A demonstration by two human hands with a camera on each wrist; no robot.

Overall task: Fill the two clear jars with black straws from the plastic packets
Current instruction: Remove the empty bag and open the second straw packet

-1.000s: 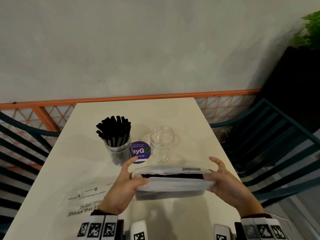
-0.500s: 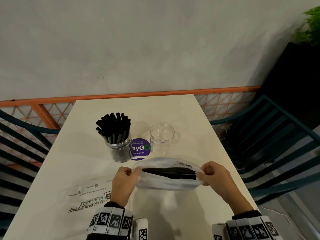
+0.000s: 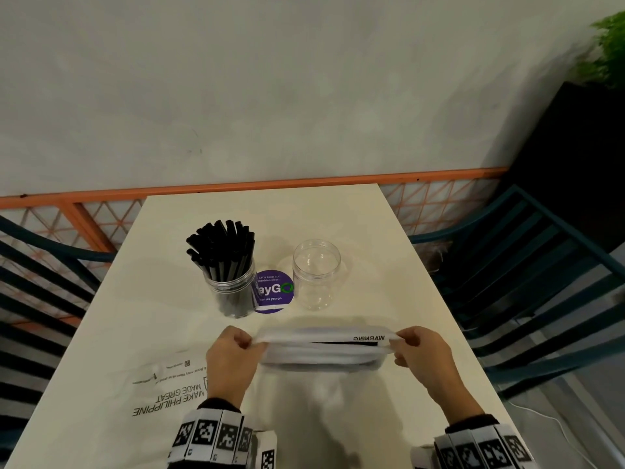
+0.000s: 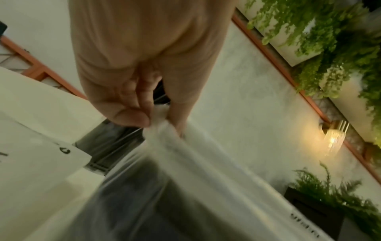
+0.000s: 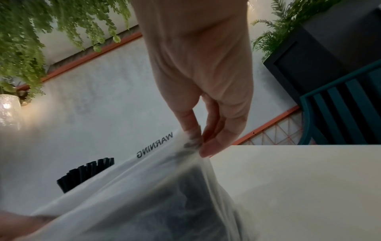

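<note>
the packet (image 3: 321, 346) mouth has been pulled flatter than before; left hand (image 3: 230, 360) and right hand (image 3: 422, 353) fingers pinch its ends above the desk (image 3: 135, 333).

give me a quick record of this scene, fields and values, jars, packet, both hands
left jar: full of black straws
right jar: empty, upright
packet: held above the table, dark straws inside
left hand: pinches the packet's left end
right hand: pinches the right end, near WARNING print
between jars: purple sticker
near left wrist: flat printed bag
</note>
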